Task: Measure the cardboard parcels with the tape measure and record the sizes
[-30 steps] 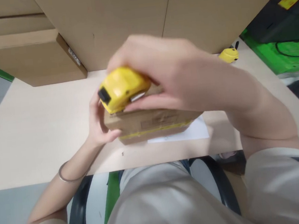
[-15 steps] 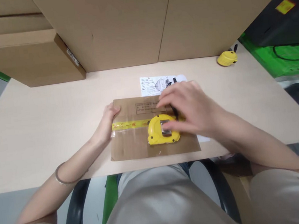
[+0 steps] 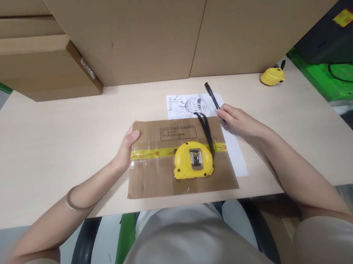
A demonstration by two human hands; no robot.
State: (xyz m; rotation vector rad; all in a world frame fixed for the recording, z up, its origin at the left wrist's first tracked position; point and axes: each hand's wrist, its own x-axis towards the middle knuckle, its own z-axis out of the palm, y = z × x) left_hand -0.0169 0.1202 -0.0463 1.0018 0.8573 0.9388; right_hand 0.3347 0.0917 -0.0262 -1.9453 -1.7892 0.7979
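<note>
While lying flat on the worktop (image 3: 41, 163), near its front edge: cardboard package (image 3: 156, 176), crossed by yellow tape, with a yellow tape measure (image 3: 193, 159) resting on top. Left hand (image 3: 127, 147) loosely open against its left edge. Right hand (image 3: 238, 121) pinching a black pen (image 3: 212, 96) over a printed sheet (image 3: 180, 104), just beside. Second tape measure (image 3: 270, 76) well apart, by stacked boxes (image 3: 141, 35).

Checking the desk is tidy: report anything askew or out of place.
Nothing spilled or damaged. Only the printed sheet lies partly buried under the carton, on which the tape measure sits; the right hand holds a pen.
</note>
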